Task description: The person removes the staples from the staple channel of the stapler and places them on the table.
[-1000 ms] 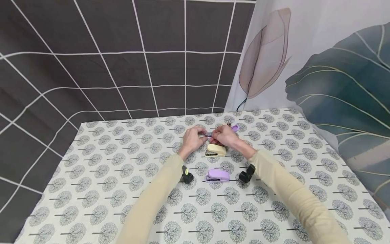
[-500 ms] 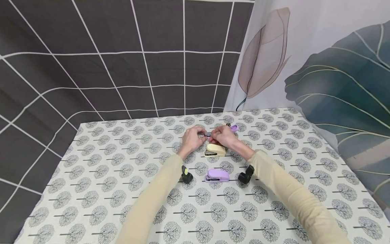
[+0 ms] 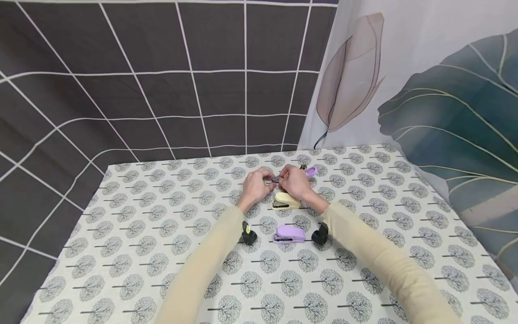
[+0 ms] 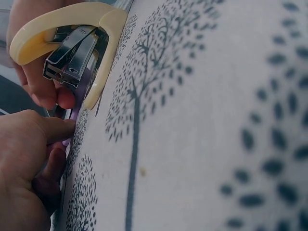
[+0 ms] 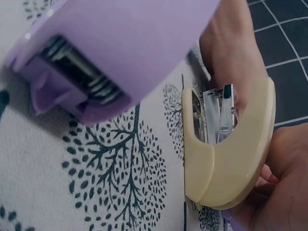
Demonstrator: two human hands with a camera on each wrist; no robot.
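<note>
In the head view, both hands meet at an opened purple stapler, its lid (image 3: pixel 310 172) swung back to the right. My left hand (image 3: pixel 256 185) pinches the stapler's front end, thumb and fingertips low by the cloth. My right hand (image 3: pixel 296 181) has its fingers curled over the metal staple channel (image 3: pixel 275 179), close to the left fingertips. A thin purple edge (image 4: pixel 79 94) of this stapler shows between the hands in the left wrist view; the rest is covered. Just nearer stands a cream stapler (image 3: pixel 286 200), hiding part of the hands' work in both wrist views.
A second purple stapler (image 3: pixel 289 234) lies nearer, between the forearms, and looms large in the right wrist view. The table wears a tree-print cloth (image 3: pixel 133 261). Behind it hangs a dark grid curtain (image 3: pixel 218 90); a leaf-patterned curtain (image 3: pixel 356 67) is at the right.
My right hand has shifted slightly left and turned, its fingers now closer to the left fingertips. More of the opened purple lid shows behind it. The left hand stays in place.
</note>
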